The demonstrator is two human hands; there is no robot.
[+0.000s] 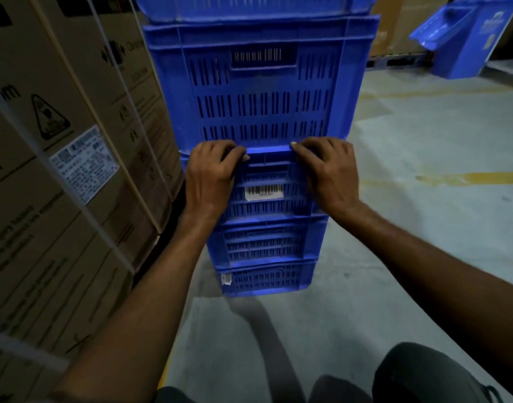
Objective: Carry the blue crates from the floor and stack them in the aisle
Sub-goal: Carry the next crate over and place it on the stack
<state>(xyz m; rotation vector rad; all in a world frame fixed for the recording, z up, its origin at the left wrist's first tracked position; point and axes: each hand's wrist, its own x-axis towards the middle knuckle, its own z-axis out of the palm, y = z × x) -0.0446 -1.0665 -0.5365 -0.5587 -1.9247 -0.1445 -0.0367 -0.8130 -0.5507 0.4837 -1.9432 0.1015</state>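
A tall stack of blue slotted crates [261, 91] stands on the concrete floor right in front of me. The large crate at chest height rests on a crate with a barcode label [264, 192], and two more crates [264, 276] sit under that. My left hand [211, 175] and my right hand [326, 173] both lie against the top rim of the labelled crate, fingers curled at the seam under the large crate. Whether the fingers hook under the rim is hidden.
Strapped cardboard boxes [60, 170] form a wall close on the left. A blue bin [467, 36] leans at the back right near more cartons. Yellow floor lines [467, 178] cross the grey concrete on the right. My knee [424, 373] shows at the bottom.
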